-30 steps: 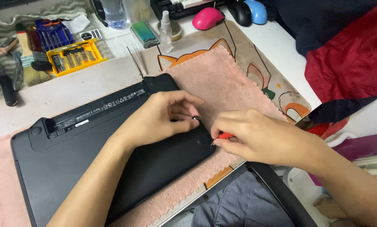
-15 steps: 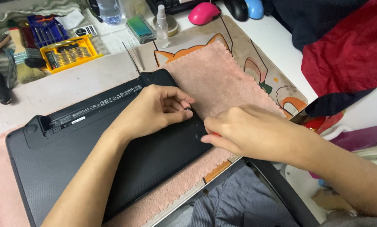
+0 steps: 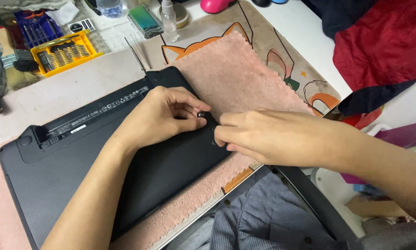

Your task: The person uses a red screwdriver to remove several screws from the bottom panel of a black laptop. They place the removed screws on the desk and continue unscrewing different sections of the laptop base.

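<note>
Our left hand point(image 3: 164, 115) pinches a small black cap point(image 3: 201, 114) on the upturned black laptop point(image 3: 124, 153) lying on the pink cloth point(image 3: 235, 74), while our right hand point(image 3: 268, 136), fingers curled, presses the laptop's edge beside it.

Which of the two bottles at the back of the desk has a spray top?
The small clear bottle beside the green case. The other bottle, left of it, is wider and cut off by the frame's edge.

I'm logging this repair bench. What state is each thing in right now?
Laptop: shut, upside down on pink cloth.
Left hand: pinching a small black piece.
Right hand: fingertips on the laptop's edge.
Yellow bit case: open.
Spray bottle: upright.
</note>
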